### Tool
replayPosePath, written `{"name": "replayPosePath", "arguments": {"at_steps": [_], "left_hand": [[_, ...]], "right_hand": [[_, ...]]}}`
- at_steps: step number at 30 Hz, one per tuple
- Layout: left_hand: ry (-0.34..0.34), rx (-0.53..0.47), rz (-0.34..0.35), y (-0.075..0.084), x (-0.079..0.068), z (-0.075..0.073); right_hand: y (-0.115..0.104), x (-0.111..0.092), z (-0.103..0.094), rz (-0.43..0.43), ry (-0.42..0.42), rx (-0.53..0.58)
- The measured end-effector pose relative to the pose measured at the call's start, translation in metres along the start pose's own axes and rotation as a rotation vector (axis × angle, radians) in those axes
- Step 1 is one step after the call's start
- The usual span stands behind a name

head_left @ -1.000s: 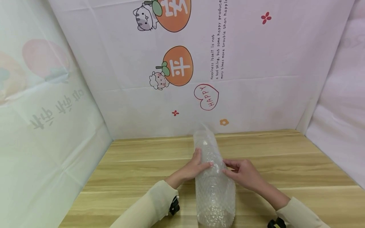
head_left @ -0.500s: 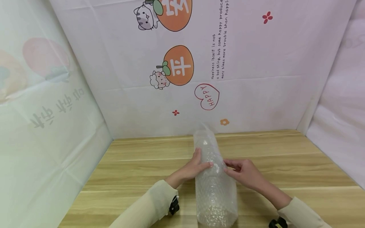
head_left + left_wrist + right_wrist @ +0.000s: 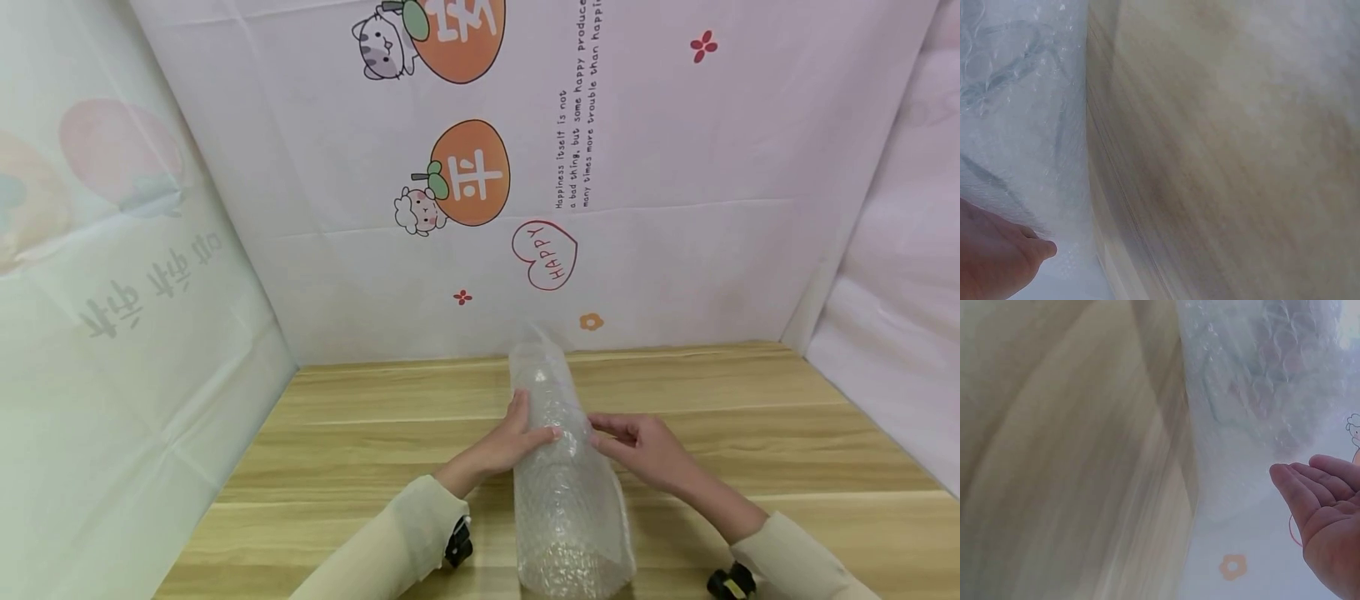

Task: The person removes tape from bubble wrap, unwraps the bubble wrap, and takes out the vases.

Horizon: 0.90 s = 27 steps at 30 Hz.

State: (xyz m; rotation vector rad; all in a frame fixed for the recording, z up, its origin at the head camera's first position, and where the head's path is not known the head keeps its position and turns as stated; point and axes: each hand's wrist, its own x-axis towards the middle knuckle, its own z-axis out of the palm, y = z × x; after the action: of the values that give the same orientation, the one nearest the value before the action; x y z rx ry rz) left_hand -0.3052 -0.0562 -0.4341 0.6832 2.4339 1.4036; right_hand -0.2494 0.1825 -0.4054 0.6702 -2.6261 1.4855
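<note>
Begin on the left with the left hand (image 3: 497,444), spread wide between thumb and fingers. Rests on the left flank of the bubble wrap roll (image 3: 558,504), with the thumb laid over the top; seems to steady rather than squeeze.

Look next to the roll itself, in the middle. Lies lengthwise on the wooden table (image 3: 375,425), pointing away toward the patterned curtain (image 3: 660,275) at the back. Should handle as light and soft, likely to dent under a firm grip and apt to turn sideways without support. Looks glossy and probably a little slippery, so best steadied with a broad hand near the middle. Unlikely to break, though could crease or lose some bubbles under hard pinching. Bulges on the right, toward the near end, in a loose flap (image 3: 621,542); probably best taken by the edge.

Finish with the right hand (image 3: 647,450). Reaches to the roll's right side with fingers together, slightly bent, fingertips at the wrap. Cannot tell of any edge caught under the thumb.
</note>
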Motion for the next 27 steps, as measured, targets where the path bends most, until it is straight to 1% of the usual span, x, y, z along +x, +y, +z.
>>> {"name": "replayPosePath", "arguments": {"at_steps": [8, 10, 18, 24, 27], "left_hand": [[0.002, -0.002, -0.005, 0.0, -0.001, -0.001], [0.0, -0.002, -0.007, 0.001, -0.002, -0.001], [-0.006, -0.004, -0.012, 0.001, -0.002, -0.001], [-0.004, 0.003, -0.012, 0.0, -0.001, 0.0], [-0.004, 0.001, -0.012, 0.001, -0.001, 0.0]], "right_hand": [[0.003, 0.016, -0.002, 0.045, 0.03, -0.058], [0.004, 0.019, -0.002, 0.05, 0.024, -0.069], [0.005, 0.034, 0.0, 0.082, 0.003, -0.054], [0.009, 0.042, 0.004, 0.123, -0.006, -0.087], [0.009, 0.045, 0.004, 0.128, -0.012, -0.1]]}}
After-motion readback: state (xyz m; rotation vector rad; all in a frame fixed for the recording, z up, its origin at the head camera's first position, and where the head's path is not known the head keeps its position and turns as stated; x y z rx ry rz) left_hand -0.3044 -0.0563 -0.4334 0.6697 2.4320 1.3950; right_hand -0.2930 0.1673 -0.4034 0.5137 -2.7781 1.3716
